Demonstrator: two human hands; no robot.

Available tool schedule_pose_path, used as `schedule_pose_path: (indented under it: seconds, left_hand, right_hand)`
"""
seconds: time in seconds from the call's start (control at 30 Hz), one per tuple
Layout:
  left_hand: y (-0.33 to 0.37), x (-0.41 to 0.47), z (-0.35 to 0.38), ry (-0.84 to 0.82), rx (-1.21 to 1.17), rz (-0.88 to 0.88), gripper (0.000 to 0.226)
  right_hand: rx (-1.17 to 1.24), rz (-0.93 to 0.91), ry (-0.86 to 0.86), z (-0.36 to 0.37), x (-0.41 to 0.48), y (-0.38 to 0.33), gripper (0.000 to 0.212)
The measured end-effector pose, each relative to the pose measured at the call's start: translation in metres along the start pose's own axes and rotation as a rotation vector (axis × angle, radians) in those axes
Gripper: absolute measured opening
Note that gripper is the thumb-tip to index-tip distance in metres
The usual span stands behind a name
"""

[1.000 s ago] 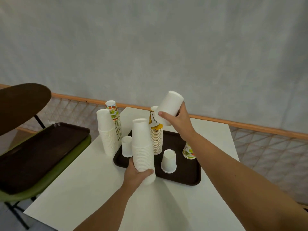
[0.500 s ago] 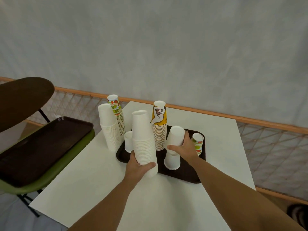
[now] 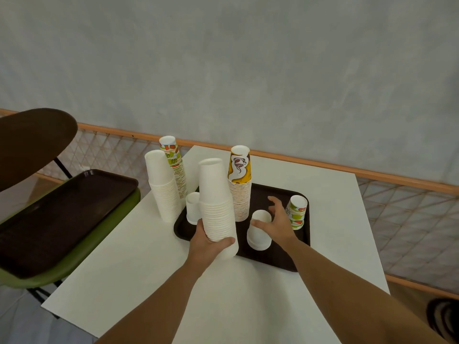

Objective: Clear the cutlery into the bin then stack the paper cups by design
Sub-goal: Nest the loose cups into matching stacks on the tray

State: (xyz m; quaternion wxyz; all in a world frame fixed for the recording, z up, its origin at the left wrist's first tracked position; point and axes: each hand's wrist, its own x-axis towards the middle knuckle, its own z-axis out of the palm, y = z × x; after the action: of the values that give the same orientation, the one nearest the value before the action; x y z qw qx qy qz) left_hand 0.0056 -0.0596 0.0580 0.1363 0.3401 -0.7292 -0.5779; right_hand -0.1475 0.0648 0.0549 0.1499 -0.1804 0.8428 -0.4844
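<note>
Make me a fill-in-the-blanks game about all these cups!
The left hand grips the tall stack of plain ____ cups.
The right hand is open at the short cup stack on the brown ____.
The other tray lies on a ____ chair.
Missing words: white; tray; green.

So the tray (image 3: 273, 259) sits on the table (image 3: 273, 306). On it there's a short stack (image 3: 258, 234) in the middle, a lone cup (image 3: 295, 212) to its right, a tall stack (image 3: 239, 189) behind, and a small cup (image 3: 193, 207) at the left end. The left hand (image 3: 208, 242) holds a held stack (image 3: 216, 207) at the tray's near-left edge. Just left of the tray, on the table, are a front stack (image 3: 162, 187) and a rear stack (image 3: 175, 165) right behind it. Further left, a second tray (image 3: 62, 214) lies on a chair (image 3: 74, 254).
</note>
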Motion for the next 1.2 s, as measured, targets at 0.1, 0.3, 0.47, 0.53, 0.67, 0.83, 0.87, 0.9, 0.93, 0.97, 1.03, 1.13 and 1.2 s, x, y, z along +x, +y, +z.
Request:
schedule_pose_path:
  seconds: [0.1,0.3,0.47,0.53,0.67,0.83,0.87,0.9,0.93,0.97,1.03,1.13,1.2]
  left_hand:
    - [0.004,0.002,0.004,-0.014,0.018,0.008,0.094]
    - [0.011,0.0,0.011,-0.044,-0.001,0.036,0.092]
    - [0.014,-0.002,0.015,-0.047,0.033,0.048,0.091]
    - [0.014,-0.002,0.016,-0.053,0.071,0.05,0.089]
    - [0.013,-0.004,0.018,-0.063,0.087,0.058,0.086]
    - [0.014,-0.006,0.019,-0.065,0.082,0.074,0.088]
    - [0.013,-0.007,0.019,-0.066,0.078,0.08,0.088]
    - [0.013,-0.007,0.018,-0.067,0.076,0.084,0.088]
    - [0.012,-0.008,0.018,-0.067,0.071,0.087,0.088]
    - [0.011,-0.008,0.018,-0.067,0.068,0.09,0.088]
    - [0.009,-0.01,0.017,-0.069,0.066,0.096,0.089]
    - [0.008,-0.012,0.016,-0.069,0.077,0.098,0.09]
    - [0.006,-0.013,0.016,-0.072,0.074,0.096,0.09]
  right_hand:
    - [0.029,-0.111,0.059,-0.008,-0.001,-0.023,0.062]
    - [0.289,-0.212,-0.085,-0.021,-0.009,-0.08,0.024]
    - [0.157,-0.24,-0.322,-0.021,-0.012,-0.096,0.067]
    - [0.106,-0.249,-0.347,-0.02,-0.013,-0.1,0.078]
    - [0.099,-0.239,-0.34,-0.024,-0.012,-0.103,0.078]
    - [0.131,-0.272,-0.31,-0.028,-0.013,-0.108,0.075]
    - [0.141,-0.275,-0.301,-0.029,-0.013,-0.109,0.075]
    - [0.148,-0.276,-0.291,-0.029,-0.014,-0.111,0.074]
    - [0.153,-0.276,-0.282,-0.03,-0.013,-0.112,0.074]
    - [0.156,-0.279,-0.275,-0.03,-0.013,-0.113,0.074]
    - [0.154,-0.291,-0.268,-0.031,-0.013,-0.115,0.074]
    - [0.159,-0.296,-0.257,-0.032,-0.013,-0.117,0.07]
    - [0.175,-0.296,-0.238,-0.034,-0.012,-0.12,0.069]
